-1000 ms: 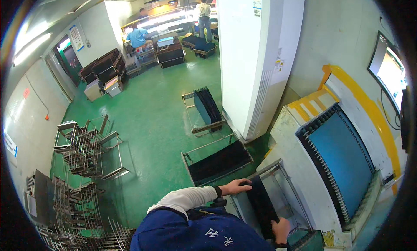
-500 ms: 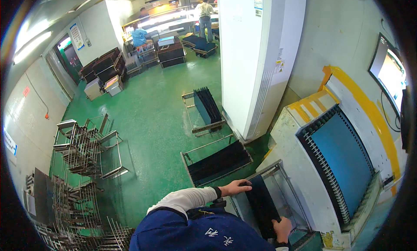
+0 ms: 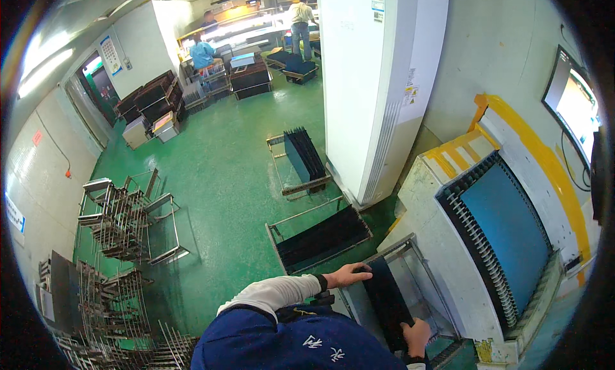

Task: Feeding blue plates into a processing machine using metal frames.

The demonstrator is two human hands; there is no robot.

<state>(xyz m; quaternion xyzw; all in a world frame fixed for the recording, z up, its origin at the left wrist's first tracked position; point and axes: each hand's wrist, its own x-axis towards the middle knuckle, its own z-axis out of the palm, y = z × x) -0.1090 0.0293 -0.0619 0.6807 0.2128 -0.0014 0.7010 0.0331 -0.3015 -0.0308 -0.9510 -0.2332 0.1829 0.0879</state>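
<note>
A row of thin dark panels (image 3: 389,298) stands packed on edge in a metal rack (image 3: 437,287) right in front of me. My left hand (image 3: 348,276) holds the far end of the row, its fingers bent over the edge. At the near end, my right hand (image 3: 416,337) grips the panels with the thumb on top; its other fingers are partly hidden. Right of the rack, a white machine (image 3: 419,200) carries a blue panel (image 3: 506,226) on a sloping conveyor with rollers along its side.
Beyond my left hand are a rack of dark panels (image 3: 323,240) and another with fewer panels (image 3: 304,155). A tall white cabinet (image 3: 365,82) stands beside them. Metal racks (image 3: 118,219) pile up at left. Several people work at a lit bench (image 3: 250,33) far back.
</note>
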